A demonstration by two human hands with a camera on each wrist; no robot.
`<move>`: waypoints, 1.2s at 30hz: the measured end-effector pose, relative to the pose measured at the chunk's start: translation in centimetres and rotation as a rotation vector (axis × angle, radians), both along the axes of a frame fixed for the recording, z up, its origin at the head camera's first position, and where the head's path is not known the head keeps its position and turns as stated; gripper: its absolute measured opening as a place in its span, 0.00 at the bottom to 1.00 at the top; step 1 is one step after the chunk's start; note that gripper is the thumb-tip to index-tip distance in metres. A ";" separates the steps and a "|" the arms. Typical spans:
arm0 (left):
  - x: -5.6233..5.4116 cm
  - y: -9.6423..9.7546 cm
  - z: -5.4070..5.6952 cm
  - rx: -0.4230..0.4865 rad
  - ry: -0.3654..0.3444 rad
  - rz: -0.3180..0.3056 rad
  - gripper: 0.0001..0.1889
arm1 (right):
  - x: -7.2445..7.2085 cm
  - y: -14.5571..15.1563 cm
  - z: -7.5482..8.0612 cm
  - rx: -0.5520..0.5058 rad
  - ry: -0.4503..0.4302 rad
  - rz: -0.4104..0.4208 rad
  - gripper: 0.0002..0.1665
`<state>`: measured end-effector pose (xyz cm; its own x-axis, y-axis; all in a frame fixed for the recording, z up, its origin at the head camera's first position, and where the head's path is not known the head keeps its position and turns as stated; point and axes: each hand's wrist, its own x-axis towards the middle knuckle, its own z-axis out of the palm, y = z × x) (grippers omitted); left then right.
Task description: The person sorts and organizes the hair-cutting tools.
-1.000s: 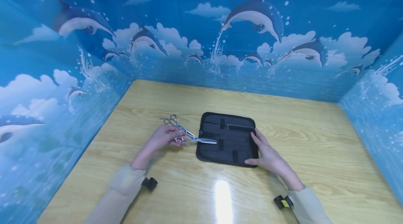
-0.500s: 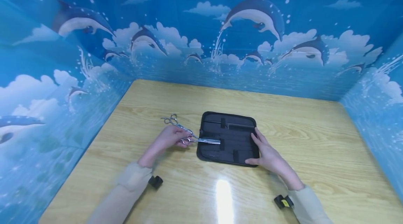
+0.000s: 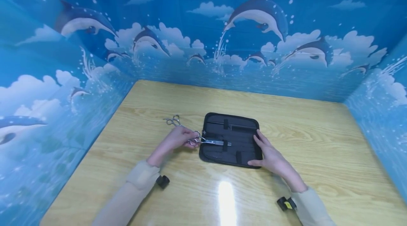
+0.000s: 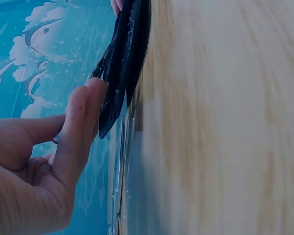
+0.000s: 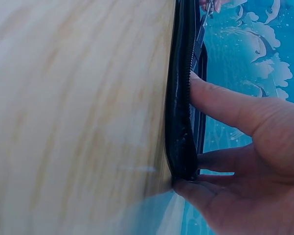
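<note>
A black zip case (image 3: 212, 154) lies unfolded on the wooden table, with elastic loops across its inside. My left hand (image 3: 182, 138) pinches silver hair scissors (image 3: 213, 142) by the finger rings at the case's left edge. Their blades point right and pass under the middle loop (image 3: 225, 144), the tip showing beyond it. At the case's right edge my right hand (image 3: 269, 156) holds on, thumb (image 5: 220, 100) on the inner side and fingers round the rim. Behind my left hand lies a second pair of scissors (image 3: 173, 121), its blades hidden by the hand.
A thin dark comb-like tool (image 3: 243, 128) sits under the upper loop of the case. Another loop (image 3: 238, 157) is near the front. Wooden table (image 3: 318, 141) surrounds the case, and a dolphin-printed blue backdrop (image 3: 203, 70) rises along its back and sides.
My left hand has moved right, sliding the scissors' blades deeper into the case and through the middle loop. The right hand and the second scissors have stayed in place.
</note>
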<state>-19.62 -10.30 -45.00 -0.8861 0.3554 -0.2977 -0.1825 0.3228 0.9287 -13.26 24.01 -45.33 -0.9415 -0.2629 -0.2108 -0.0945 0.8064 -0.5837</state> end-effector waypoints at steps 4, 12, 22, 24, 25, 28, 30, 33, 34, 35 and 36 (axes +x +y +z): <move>-0.1 0.5 -0.1 0.020 -0.020 -0.002 0.14 | 0.0 -0.1 0.0 0.010 -0.006 -0.004 0.59; -0.4 1.6 -0.4 0.001 -0.010 0.003 0.14 | -0.1 0.0 -0.2 0.015 0.020 0.002 0.59; -0.4 1.8 -0.4 -0.048 0.022 0.067 0.13 | 0.0 0.0 -0.1 0.003 -0.011 -0.014 0.60; -0.2 1.6 -0.3 -0.102 0.058 0.062 0.17 | 0.1 -0.1 -0.1 0.003 -0.016 -0.016 0.60; -0.1 1.5 -0.2 -0.131 0.077 0.054 0.19 | 0.1 -0.1 -0.1 0.004 -0.018 -0.017 0.60; 0.1 1.1 0.2 -0.224 0.148 -0.005 0.24 | 0.1 0.0 0.0 0.010 -0.014 -0.017 0.60; 0.2 1.0 0.3 -0.262 0.175 -0.032 0.26 | 0.2 0.1 0.0 0.013 -0.004 -0.015 0.60; 0.2 0.7 0.3 -0.319 0.198 -0.044 0.25 | 0.1 0.1 0.0 0.013 0.005 -0.012 0.60; 0.2 0.6 0.2 -0.337 0.206 -0.040 0.23 | 0.1 0.1 0.0 0.010 0.007 -0.013 0.60; 0.2 0.5 0.1 -0.354 0.214 -0.036 0.21 | 0.1 0.0 0.0 0.009 0.008 -0.012 0.60; 0.2 0.4 0.0 -0.376 0.222 -0.030 0.19 | 0.1 0.0 0.0 0.008 0.006 -0.013 0.59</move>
<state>-19.45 -9.89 -44.99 -0.9341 0.2851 -0.2149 0.0228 0.6481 0.7612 -13.18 23.99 -45.36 -0.9461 -0.2491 -0.2071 -0.0877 0.8123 -0.5766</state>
